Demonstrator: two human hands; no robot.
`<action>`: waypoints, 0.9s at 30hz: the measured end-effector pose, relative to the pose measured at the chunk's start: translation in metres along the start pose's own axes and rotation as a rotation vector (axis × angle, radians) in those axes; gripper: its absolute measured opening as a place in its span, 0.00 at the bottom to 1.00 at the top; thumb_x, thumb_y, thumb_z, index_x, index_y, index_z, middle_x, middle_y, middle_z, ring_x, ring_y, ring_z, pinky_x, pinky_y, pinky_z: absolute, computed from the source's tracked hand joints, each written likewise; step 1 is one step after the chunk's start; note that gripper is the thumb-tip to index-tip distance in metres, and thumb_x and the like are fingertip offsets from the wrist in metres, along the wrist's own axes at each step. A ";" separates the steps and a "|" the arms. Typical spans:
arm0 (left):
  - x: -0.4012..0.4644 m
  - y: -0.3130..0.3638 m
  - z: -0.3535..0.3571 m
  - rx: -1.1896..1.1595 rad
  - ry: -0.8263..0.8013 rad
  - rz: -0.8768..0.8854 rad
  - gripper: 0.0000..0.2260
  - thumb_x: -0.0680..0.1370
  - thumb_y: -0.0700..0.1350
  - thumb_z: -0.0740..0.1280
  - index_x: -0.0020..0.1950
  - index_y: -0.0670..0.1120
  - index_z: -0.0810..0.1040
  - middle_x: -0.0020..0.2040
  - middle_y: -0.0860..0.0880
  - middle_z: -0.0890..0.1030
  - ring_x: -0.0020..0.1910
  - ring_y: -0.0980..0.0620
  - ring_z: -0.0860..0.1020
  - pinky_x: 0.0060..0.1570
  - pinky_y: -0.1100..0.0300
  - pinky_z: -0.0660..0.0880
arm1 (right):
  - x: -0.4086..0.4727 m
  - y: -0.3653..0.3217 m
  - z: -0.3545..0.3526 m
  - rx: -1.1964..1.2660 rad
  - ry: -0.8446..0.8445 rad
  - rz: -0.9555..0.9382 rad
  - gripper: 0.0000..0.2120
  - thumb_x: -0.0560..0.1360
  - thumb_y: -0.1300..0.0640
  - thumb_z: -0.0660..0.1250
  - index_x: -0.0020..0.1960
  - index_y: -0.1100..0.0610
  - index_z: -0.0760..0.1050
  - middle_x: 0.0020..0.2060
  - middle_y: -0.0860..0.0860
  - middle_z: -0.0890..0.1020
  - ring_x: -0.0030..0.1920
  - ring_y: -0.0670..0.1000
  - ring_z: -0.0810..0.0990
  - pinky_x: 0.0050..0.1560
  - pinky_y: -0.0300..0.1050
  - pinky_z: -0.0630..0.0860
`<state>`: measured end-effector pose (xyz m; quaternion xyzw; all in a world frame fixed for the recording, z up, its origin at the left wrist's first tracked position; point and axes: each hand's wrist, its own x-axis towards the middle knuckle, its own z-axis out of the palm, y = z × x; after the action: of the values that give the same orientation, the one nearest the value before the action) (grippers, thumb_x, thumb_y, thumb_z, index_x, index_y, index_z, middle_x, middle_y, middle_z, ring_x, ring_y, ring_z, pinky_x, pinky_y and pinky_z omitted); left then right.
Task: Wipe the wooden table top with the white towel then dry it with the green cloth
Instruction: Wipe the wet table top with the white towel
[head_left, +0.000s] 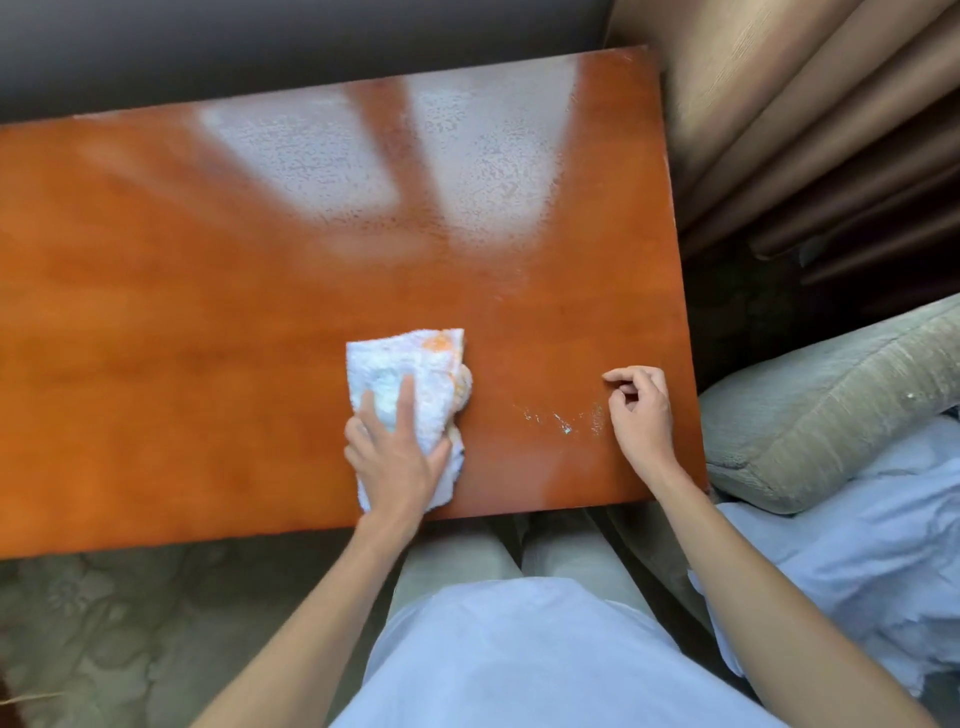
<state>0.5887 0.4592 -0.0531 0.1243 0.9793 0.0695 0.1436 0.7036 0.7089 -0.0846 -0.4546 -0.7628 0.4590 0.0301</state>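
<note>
The left hand lies flat on the white towel, fingers straight, pressing it onto the wooden surface near the front edge. The right hand rests beside it with fingers loosely curled, holding nothing. Wet streaks glisten between the hands.

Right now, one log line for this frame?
step: wiping | left hand: presses towel on table | right hand: curled, empty, near wet streak | green cloth: unseen
</note>
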 end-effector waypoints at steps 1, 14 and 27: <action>-0.011 0.017 0.005 0.036 -0.040 0.033 0.36 0.69 0.59 0.74 0.74 0.52 0.71 0.68 0.34 0.71 0.54 0.33 0.74 0.45 0.45 0.74 | 0.000 0.001 -0.001 0.003 -0.011 0.000 0.15 0.75 0.69 0.61 0.49 0.50 0.78 0.53 0.46 0.72 0.50 0.43 0.74 0.51 0.35 0.73; 0.071 0.092 -0.005 0.149 -0.132 0.310 0.34 0.74 0.63 0.66 0.78 0.62 0.58 0.77 0.43 0.59 0.61 0.38 0.67 0.54 0.46 0.67 | 0.005 0.009 -0.014 0.053 -0.100 -0.053 0.16 0.75 0.70 0.62 0.48 0.51 0.79 0.51 0.44 0.73 0.48 0.40 0.75 0.45 0.26 0.71; 0.113 -0.018 -0.038 -0.037 -0.057 0.092 0.35 0.73 0.53 0.71 0.77 0.58 0.60 0.76 0.41 0.58 0.66 0.33 0.67 0.62 0.40 0.68 | 0.013 0.009 -0.029 0.021 -0.213 -0.039 0.14 0.78 0.66 0.60 0.54 0.50 0.77 0.55 0.44 0.73 0.52 0.39 0.75 0.48 0.23 0.70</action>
<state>0.4680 0.4675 -0.0504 0.1685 0.9666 0.0905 0.1704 0.7152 0.7394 -0.0794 -0.3882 -0.7655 0.5118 -0.0375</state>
